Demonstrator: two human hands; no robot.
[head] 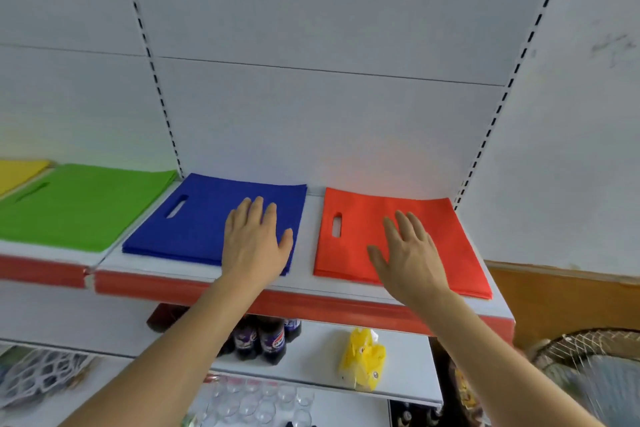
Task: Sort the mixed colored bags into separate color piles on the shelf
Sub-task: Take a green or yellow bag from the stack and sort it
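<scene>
Four flat piles of bags lie side by side on the white shelf point(308, 236): yellow bags point(17, 173) at the far left, green bags point(86, 204), blue bags point(194, 229) and red bags point(446, 236) at the right. My left hand point(256, 239) rests flat on the near right part of the blue pile, fingers spread. Over the red pile is my right hand point(408, 253), open with fingers apart; whether it touches the pile I cannot tell. Neither hand holds a bag.
The shelf has a red front strip point(311, 305) and a white back panel with slotted uprights. On the lower shelf stand dark soda bottles point(263, 340), a yellow packet point(363, 360) and clear glasses point(256, 402). A fan grille point(595, 367) is at the lower right.
</scene>
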